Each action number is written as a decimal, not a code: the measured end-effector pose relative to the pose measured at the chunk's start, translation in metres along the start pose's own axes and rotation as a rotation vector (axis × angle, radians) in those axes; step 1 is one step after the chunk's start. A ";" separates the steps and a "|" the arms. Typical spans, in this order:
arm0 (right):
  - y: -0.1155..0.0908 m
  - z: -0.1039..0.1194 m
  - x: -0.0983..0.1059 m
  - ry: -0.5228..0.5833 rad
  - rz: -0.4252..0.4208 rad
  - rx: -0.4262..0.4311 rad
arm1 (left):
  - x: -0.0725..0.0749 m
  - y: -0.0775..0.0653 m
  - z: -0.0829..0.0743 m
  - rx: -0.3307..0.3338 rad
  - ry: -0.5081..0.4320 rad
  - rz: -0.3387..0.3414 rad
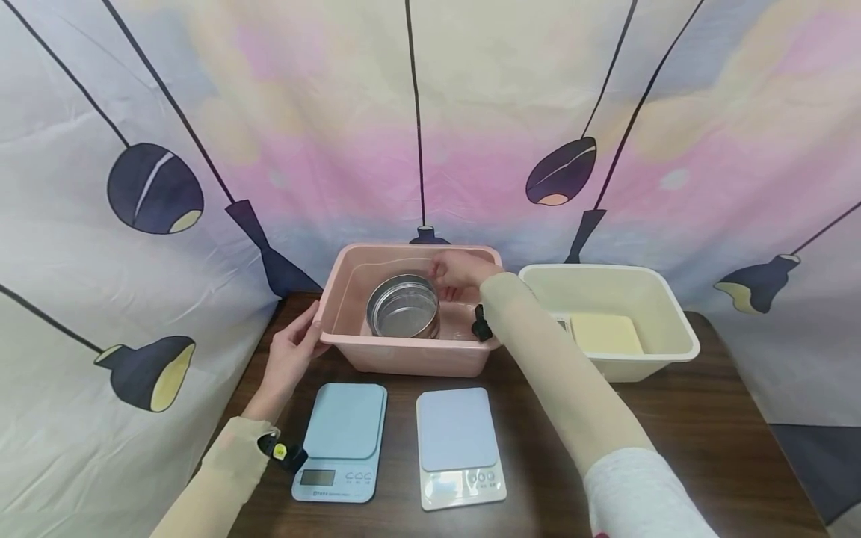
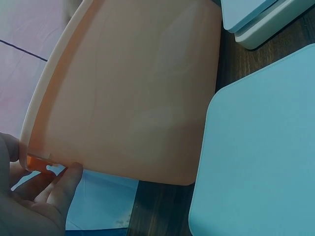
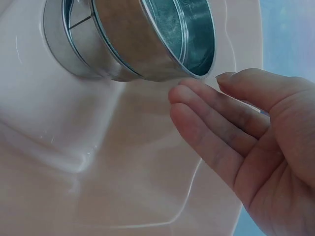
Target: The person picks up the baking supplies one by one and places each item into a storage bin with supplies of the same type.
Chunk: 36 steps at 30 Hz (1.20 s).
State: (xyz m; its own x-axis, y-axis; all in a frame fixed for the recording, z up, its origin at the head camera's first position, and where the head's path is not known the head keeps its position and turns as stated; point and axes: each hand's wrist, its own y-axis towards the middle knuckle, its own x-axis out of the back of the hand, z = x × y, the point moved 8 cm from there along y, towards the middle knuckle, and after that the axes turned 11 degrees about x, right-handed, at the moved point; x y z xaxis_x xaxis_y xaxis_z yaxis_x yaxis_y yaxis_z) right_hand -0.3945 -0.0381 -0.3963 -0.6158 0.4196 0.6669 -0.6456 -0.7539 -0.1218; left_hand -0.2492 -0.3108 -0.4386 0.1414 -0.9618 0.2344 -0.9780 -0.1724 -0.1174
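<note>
Round metal sieves [image 1: 403, 310], apparently stacked, sit inside a pink basin [image 1: 403, 357], and the top one shows its fine mesh [image 3: 165, 22]. My left hand [image 1: 291, 357] grips the basin's left rim, with fingers under the corner in the left wrist view. Over the basin's right half reaches my right hand [image 1: 460, 273]. The right wrist view has its fingers [image 3: 211, 142] extended, their tips right at the rim of the upper sieve, and the thumb tip just beside that rim.
A blue kitchen scale [image 1: 346, 422] and a white one [image 1: 460, 433] lie in front of the basin. To the right stands a cream basin [image 1: 673, 329] with a pale yellow flat-topped thing [image 1: 605, 334] inside. A patterned cloth [image 1: 323, 112] hangs behind the table.
</note>
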 end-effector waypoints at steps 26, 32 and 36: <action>-0.066 -0.004 0.044 -0.118 -0.155 0.140 | 0.001 0.000 0.002 0.018 0.019 -0.014; -0.090 -0.008 0.055 -0.113 -0.204 0.139 | 0.001 -0.001 0.000 0.008 0.017 -0.009; -0.110 -0.012 0.059 -0.130 -0.219 0.146 | 0.000 -0.001 0.002 0.006 0.023 -0.010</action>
State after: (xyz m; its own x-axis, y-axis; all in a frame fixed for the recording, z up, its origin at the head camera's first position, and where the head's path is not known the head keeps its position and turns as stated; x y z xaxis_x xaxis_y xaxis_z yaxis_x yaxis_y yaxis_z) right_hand -0.3655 0.0753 -0.3526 -0.4002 0.5190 0.7553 -0.6792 -0.7213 0.1358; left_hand -0.2483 -0.3112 -0.4400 0.1472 -0.9551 0.2573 -0.9757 -0.1829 -0.1208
